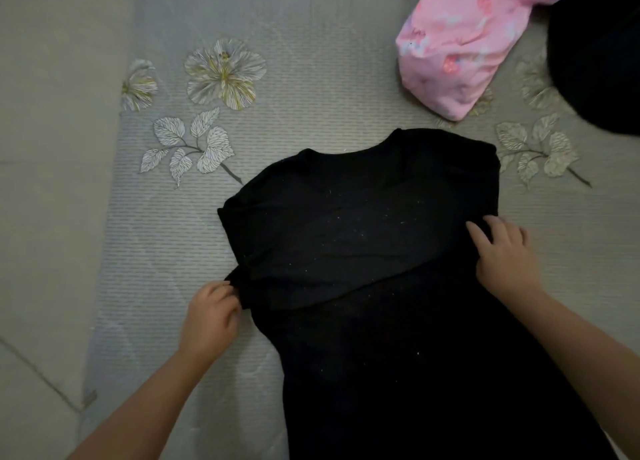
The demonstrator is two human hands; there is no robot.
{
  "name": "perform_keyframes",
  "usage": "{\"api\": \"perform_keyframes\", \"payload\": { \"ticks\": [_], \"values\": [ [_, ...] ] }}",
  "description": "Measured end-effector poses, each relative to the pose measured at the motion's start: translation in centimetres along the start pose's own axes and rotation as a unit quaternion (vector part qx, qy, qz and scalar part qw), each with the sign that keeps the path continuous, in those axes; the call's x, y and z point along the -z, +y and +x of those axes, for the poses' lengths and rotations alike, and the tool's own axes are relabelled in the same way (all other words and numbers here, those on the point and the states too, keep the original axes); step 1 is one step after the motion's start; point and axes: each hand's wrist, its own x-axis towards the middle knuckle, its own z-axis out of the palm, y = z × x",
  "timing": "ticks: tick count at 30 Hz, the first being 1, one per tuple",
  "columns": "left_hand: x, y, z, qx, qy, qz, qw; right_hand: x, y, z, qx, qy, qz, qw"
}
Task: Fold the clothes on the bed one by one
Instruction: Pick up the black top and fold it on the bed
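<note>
A black garment (363,252) lies flat on the bed, neckline toward the far side, its body running down to the bottom edge of the view. One sleeve is folded across the chest. My left hand (213,316) pinches the cloth at the garment's left edge, near the folded sleeve's end. My right hand (502,248) rests on the garment's right edge with its fingers laid over the cloth, slightly curled.
The bed sheet (294,96) is grey with printed flowers and leaves. A pink patterned bundle of cloth (460,47) lies at the far right. A dark rounded cloth mass (602,54) sits at the right edge. A plain beige strip (52,182) runs down the left side.
</note>
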Motion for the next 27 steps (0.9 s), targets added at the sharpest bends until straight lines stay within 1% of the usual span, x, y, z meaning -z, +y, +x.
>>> {"api": "perform_keyframes", "payload": {
  "ticks": [2, 4, 5, 7, 9, 10, 11, 12, 13, 14, 15, 16, 17, 19, 20, 22, 24, 26, 27],
  "values": [
    [0.1, 1.3, 0.8, 0.103, 0.016, -0.077, 0.992, 0.2, 0.2, 0.3, -0.008, -0.063, -0.022, 0.998],
    [0.2, 2.7, 2.2, 0.188, 0.054, -0.11, 0.974, 0.5, 0.7, 1.0, -0.005, -0.074, -0.017, 0.997],
    [0.3, 3.2, 3.1, 0.21, 0.065, -0.109, 0.969, 0.9, 0.9, 1.4, -0.001, -0.051, 0.007, 0.999],
    [0.2, 3.9, 4.8, 0.238, 0.061, -0.09, 0.965, 1.9, 0.9, 2.4, 0.013, 0.024, 0.071, 0.997],
    [-0.3, 4.1, 6.2, 0.253, 0.013, -0.052, 0.966, 2.9, 0.9, 4.0, 0.04, 0.099, 0.106, 0.989],
    [-0.5, 4.2, 6.6, 0.257, -0.032, -0.022, 0.966, 3.3, 0.9, 5.1, 0.047, 0.12, 0.106, 0.986],
    [-0.7, 4.4, 6.8, 0.252, -0.085, 0.014, 0.964, 3.7, 0.9, 6.2, 0.045, 0.12, 0.1, 0.987],
    [-1.0, 4.5, 6.9, 0.24, -0.128, 0.049, 0.961, 4.1, 1.0, 7.5, 0.041, 0.1, 0.089, 0.99],
    [-1.1, 4.5, 6.9, 0.227, -0.149, 0.071, 0.96, 4.5, 1.2, 8.8, 0.041, 0.052, 0.075, 0.995],
    [-1.1, 4.6, 7.0, 0.223, -0.152, 0.074, 0.96, 4.7, 1.4, 9.9, 0.042, -0.009, 0.045, 0.998],
    [-0.9, 4.6, 7.2, 0.227, -0.137, 0.058, 0.963, 4.9, 1.5, 10.7, 0.045, -0.064, 0.01, 0.997],
    [-0.6, 4.7, 7.5, 0.233, -0.109, 0.025, 0.966, 5.1, 1.6, 11.3, 0.049, -0.102, -0.018, 0.993],
    [-0.3, 4.7, 7.9, 0.239, -0.074, -0.015, 0.968, 5.5, 1.7, 11.8, 0.054, -0.116, -0.032, 0.991],
    [0.3, 4.6, 8.9, 0.243, -0.028, -0.077, 0.967, 6.6, 2.0, 12.4, 0.064, -0.101, 0.008, 0.993],
    [0.5, 4.4, 9.4, 0.246, -0.031, -0.084, 0.965, 7.2, 2.2, 12.6, 0.072, -0.084, 0.042, 0.993],
    [0.4, 3.8, 10.1, 0.248, -0.067, -0.057, 0.965, 8.2, 2.5, 12.7, 0.092, -0.072, 0.076, 0.99],
    [-0.2, 2.9, 10.6, 0.238, -0.093, -0.013, 0.967, 8.5, 2.7, 12.8, 0.13, -0.097, 0.034, 0.986],
    [-0.8, 2.2, 10.9, 0.225, -0.114, 0.037, 0.967, 8.3, 3.0, 12.8, 0.158, -0.147, -0.077, 0.973],
    [-1.0, 2.0, 11.0, 0.214, -0.122, 0.063, 0.967, 8.1, 3.2, 13.0, 0.157, -0.161, -0.135, 0.965]
  ]
}}
